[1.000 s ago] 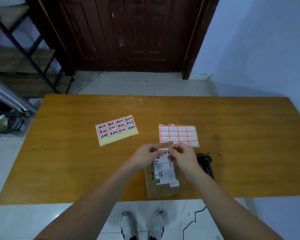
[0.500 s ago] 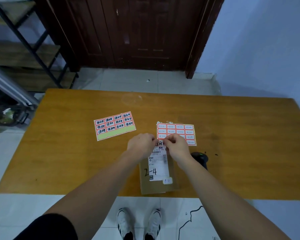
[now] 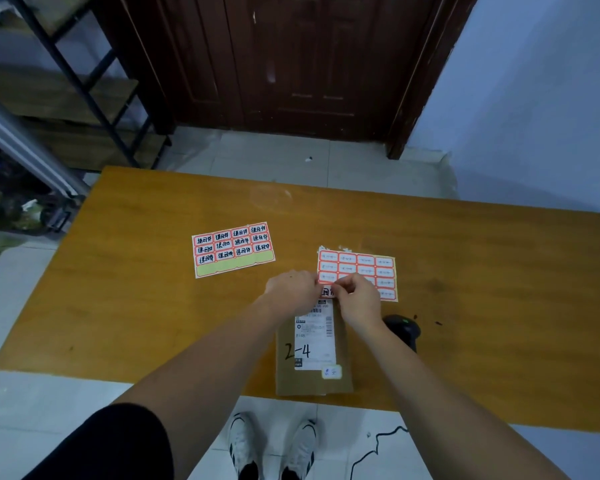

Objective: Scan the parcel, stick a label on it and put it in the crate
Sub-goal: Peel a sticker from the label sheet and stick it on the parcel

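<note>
A brown parcel (image 3: 312, 381) lies at the table's near edge, with a white shipping slip marked "2-4" on top. My left hand (image 3: 293, 289) and my right hand (image 3: 357, 299) meet over the parcel's far end. Between their fingertips they pinch a small red-bordered label (image 3: 327, 291), one hand at each end, right at the top of the slip. Whether the label touches the parcel I cannot tell. A black scanner (image 3: 404, 329) lies on the table just right of my right wrist. No crate is in view.
Two sticker sheets lie on the wooden table (image 3: 499, 306): one with handwritten labels (image 3: 232, 249) to the left, one with fainter labels (image 3: 359, 271) behind my hands. A dark door and a metal shelf rack (image 3: 70, 81) stand beyond. A black cable (image 3: 374, 448) runs across the floor.
Both hands moved slightly away from me along the parcel, still holding the label between them. The camera view shifted; the parcel and sheets stayed put.
</note>
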The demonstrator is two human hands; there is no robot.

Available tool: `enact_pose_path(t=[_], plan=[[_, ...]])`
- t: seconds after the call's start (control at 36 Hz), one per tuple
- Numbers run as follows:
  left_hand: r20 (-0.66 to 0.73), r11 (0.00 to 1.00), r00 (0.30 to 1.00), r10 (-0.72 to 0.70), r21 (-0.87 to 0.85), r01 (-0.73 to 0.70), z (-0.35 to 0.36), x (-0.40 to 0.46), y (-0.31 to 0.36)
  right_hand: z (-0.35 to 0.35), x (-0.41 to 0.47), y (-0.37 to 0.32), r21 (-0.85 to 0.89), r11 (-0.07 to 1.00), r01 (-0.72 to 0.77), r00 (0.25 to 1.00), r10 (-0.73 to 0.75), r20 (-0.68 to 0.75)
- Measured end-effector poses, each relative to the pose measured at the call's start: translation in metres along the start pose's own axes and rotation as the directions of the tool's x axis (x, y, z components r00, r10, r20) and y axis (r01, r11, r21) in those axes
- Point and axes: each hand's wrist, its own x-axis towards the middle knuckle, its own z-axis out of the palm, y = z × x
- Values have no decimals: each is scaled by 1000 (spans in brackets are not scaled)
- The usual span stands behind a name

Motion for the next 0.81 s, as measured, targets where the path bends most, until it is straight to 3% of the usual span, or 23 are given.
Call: enact_pose_path(t=[0.42, 0.56, 0.81], plan=[[-24, 1000, 1000, 4, -4, -4, 12, 16, -6, -2, 7, 11, 21, 1000, 2, 1000, -2, 3], [-31, 1000, 1000, 2, -30, -3, 15, 20, -9, -3, 7, 10, 135, 990, -39, 999, 42, -14], [-76, 995, 997, 27, -94, -35, 18, 20, -13, -2, 6, 10, 133, 989, -62, 997, 54, 60]])
